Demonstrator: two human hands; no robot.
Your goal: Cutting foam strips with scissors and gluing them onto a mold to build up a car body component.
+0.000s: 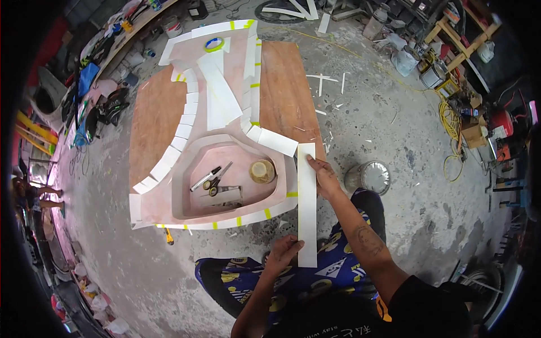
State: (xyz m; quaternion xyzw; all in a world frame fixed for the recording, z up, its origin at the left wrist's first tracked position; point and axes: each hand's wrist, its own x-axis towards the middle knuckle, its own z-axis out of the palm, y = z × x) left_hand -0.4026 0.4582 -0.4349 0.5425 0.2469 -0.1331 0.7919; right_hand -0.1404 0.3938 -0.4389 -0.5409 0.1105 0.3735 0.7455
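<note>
Brown plywood makes the board (287, 84), and the pink mould (239, 48) lies on it, covering its near edge. White border (173, 143) pieces already line the mould's far edge, near edge and most of both sides, so I'd judge the work well along. What seems left is the short right side by the near right corner, next to the recess (236, 160); whether paper already sits there, I can't tell. Loose paper (222, 107) lies across the mould's far half. The strip (307, 208) stretches over that right side and out past the near edge. The right hand (322, 173) grips its far end, thumb on top; the left hand (284, 252) pinches it toward the near end. Inside the recess sit a cup (262, 170), scissors (213, 183) and marker (205, 178). Near the mould's far edge rests a tape roll (214, 50). Yellow tabs (268, 214) dot the near edge.
</note>
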